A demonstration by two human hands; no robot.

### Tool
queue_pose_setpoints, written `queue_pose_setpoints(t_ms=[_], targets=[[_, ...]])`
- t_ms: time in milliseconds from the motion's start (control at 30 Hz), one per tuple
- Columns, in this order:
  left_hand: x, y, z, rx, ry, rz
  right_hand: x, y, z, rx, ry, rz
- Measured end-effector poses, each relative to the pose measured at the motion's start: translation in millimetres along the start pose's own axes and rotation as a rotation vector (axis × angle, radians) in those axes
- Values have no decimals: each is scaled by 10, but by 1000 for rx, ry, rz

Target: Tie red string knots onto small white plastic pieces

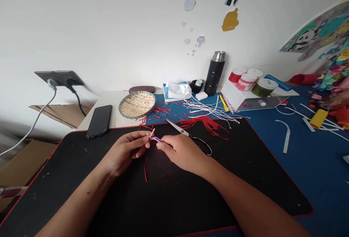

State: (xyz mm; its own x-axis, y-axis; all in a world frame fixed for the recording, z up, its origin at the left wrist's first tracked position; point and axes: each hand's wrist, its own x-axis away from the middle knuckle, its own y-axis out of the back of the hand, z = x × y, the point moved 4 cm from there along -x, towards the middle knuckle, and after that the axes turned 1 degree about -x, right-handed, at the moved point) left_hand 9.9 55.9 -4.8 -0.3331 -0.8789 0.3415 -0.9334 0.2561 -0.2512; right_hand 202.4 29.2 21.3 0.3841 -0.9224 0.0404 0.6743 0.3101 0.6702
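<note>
Over the black mat [177, 197], my left hand [128, 147] pinches a small looped white cord [153, 132] with a bit of red at the fingertips. My right hand [182, 151] is closed on a slim purple tool [156, 139]. Its tip meets the cord at my left fingertips; most of it is hidden in the hand, so I cannot tell its kind. A short red cord piece [145, 170] lies on the mat below the hands. Behind my right hand rest scissors [178, 126], pointing up and left.
Red cords [204, 123] and white cords [209, 107] spread behind the scissors. A woven basket [137, 104] and a phone [99, 121] lie at left. Tissues [177, 90], a black thermos [215, 74] and paint jars [247, 81] stand at the back. Paper scraps [319, 118] litter the right.
</note>
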Motion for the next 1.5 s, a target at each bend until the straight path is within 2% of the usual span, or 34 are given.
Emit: queue_pose_setpoints(t_ms=[267, 900, 1300, 1500], targets=[[17, 7, -5, 6, -3, -8, -7, -24, -49, -105, -36, 36], [15, -19, -2, 23, -25, -18, 3, -39, -7, -100, -13, 25], [23, -31, 3, 51, -85, -88, 14, -37, -17, -320, -76, 62], [27, -67, 8, 48, -86, -83, 16, -59, -17, -361, -90, 72]])
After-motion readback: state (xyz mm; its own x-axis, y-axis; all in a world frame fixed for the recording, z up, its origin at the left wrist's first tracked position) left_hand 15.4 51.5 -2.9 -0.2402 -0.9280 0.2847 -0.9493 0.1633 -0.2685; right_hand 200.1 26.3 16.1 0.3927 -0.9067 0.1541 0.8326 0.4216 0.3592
